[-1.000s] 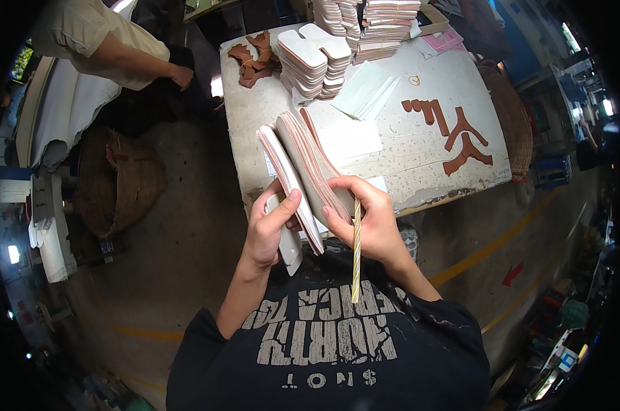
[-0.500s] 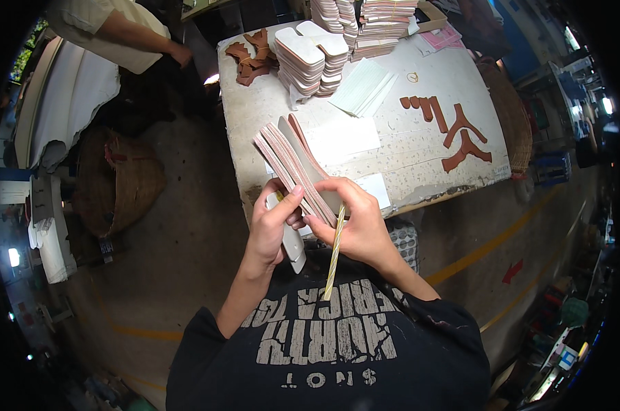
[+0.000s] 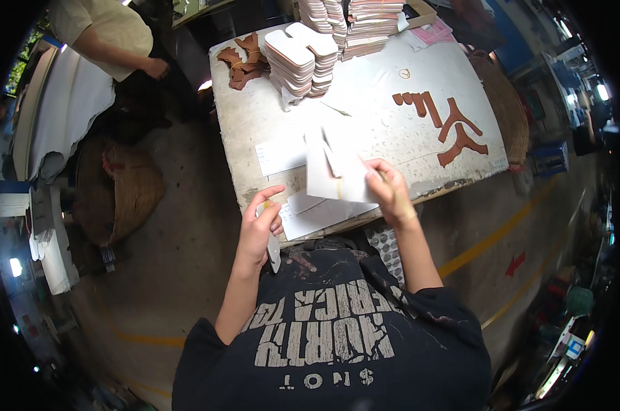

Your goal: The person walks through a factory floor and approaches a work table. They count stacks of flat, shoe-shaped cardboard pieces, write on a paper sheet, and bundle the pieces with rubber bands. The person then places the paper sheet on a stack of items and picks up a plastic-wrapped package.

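Note:
My right hand [image 3: 393,197] grips the right edge of a white notched bundle of flat cut pieces [image 3: 354,183], held over the near edge of the table. The bundle is blurred and washed out by glare, with a small yellow patch on its lower part. My left hand [image 3: 256,233] is apart from the bundle, its index finger stretched toward it. Tucked in that hand's palm is a narrow white flat piece [image 3: 274,253], whose lower end sticks out below the fingers. White paper sheets [image 3: 306,222] lie on the table between my hands.
The white table [image 3: 406,164] carries tall stacks of white notched pieces [image 3: 300,51] at the back. Brown cut pieces [image 3: 461,130] lie at right, a brown bundle [image 3: 241,61] at back left. A person's arm [image 3: 118,51] and a woven basket [image 3: 121,195] are at left.
The bundle has turned from edge-on to face-up and moved to the right, now in my right hand alone. My left hand has let go of it. The hanging yellow striped band no longer shows.

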`<state>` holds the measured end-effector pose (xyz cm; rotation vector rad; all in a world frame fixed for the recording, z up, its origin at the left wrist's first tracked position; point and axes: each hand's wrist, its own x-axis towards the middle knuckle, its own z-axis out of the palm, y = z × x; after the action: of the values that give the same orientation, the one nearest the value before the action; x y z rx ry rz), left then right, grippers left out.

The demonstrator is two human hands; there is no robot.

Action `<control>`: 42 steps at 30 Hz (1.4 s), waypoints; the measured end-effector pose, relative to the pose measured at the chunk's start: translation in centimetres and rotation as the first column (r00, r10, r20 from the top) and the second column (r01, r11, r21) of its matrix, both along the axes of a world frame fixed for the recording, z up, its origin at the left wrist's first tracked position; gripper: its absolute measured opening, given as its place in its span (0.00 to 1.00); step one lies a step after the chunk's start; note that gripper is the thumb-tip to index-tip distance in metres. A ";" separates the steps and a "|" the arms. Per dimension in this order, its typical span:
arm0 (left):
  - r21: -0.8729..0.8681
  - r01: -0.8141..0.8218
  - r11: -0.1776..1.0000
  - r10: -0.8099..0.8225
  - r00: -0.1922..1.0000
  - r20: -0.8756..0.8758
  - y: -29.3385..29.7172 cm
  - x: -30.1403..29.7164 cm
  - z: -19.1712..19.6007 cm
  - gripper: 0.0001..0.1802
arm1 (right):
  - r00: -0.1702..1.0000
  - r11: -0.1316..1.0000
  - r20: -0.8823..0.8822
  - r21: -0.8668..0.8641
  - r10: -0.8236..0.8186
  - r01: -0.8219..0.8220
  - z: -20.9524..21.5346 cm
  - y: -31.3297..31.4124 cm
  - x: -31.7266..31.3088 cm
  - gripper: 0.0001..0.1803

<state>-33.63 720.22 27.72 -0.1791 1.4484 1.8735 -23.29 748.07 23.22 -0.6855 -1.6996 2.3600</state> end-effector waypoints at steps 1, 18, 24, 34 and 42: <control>-0.025 -0.027 0.999 0.027 0.999 0.028 -0.2 -0.1 -0.5 0.20 | 1.000 0.995 -0.018 -0.097 -0.009 0.007 -0.7 1.6 0.4 0.18; -0.818 -0.068 0.571 -0.627 0.606 -0.489 0.5 -0.6 -9.9 0.29 | 0.961 0.136 0.182 0.978 -0.209 -0.155 -6.9 1.6 1.9 0.39; -0.896 0.016 0.443 -0.774 0.512 -0.373 0.9 0.0 -11.9 0.33 | 0.965 -0.098 0.251 0.965 0.081 -0.243 -7.3 -1.3 0.4 0.27; -0.832 -0.035 0.554 -0.650 0.605 -0.459 0.3 -0.1 -13.0 0.33 | 0.970 0.080 0.114 0.988 0.214 -0.134 -6.0 -1.3 -1.2 0.20; -0.683 0.005 0.731 -0.584 0.523 -0.621 0.0 -0.9 -11.7 0.27 | 0.952 0.444 0.094 0.868 0.292 -0.222 -6.4 -5.5 -3.8 0.22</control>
<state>-34.52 720.20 16.05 0.7382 2.5032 1.0804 -27.07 742.55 16.85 -0.1271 -2.7233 1.2007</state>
